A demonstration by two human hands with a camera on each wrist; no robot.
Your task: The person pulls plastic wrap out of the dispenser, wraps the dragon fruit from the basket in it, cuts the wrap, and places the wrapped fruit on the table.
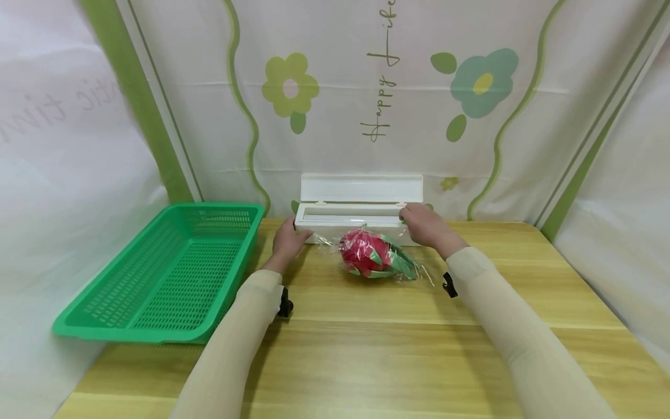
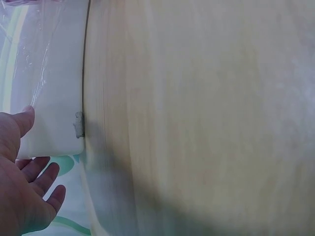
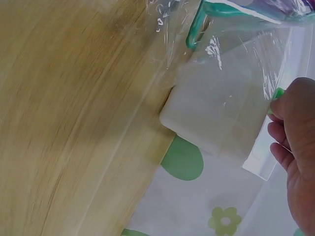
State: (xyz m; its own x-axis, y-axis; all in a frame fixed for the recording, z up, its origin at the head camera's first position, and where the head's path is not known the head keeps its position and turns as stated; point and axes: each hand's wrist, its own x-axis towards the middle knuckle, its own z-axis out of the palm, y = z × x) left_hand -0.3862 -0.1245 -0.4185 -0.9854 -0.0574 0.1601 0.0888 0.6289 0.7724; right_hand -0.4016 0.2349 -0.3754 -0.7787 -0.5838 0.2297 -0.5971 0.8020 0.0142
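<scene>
A white cling film dispenser (image 1: 350,213) stands at the back of the table with its lid (image 1: 361,188) raised. Clear film hangs down its front and lies over a red dragon fruit (image 1: 366,251) with green leaf tips. My left hand (image 1: 289,240) holds the dispenser's left end, thumb on the front face and fingers around the end. At the right end, my right hand (image 1: 425,224) pinches a small green slider (image 3: 277,98) at the dispenser's top edge. In the right wrist view the film (image 3: 214,54) stretches down from there over the front face.
A green plastic basket (image 1: 191,334) with slotted sides stands on the table's left. The wooden table (image 1: 366,361) ends at a printed curtain (image 1: 335,134) right behind the dispenser. White fabric walls close in both sides.
</scene>
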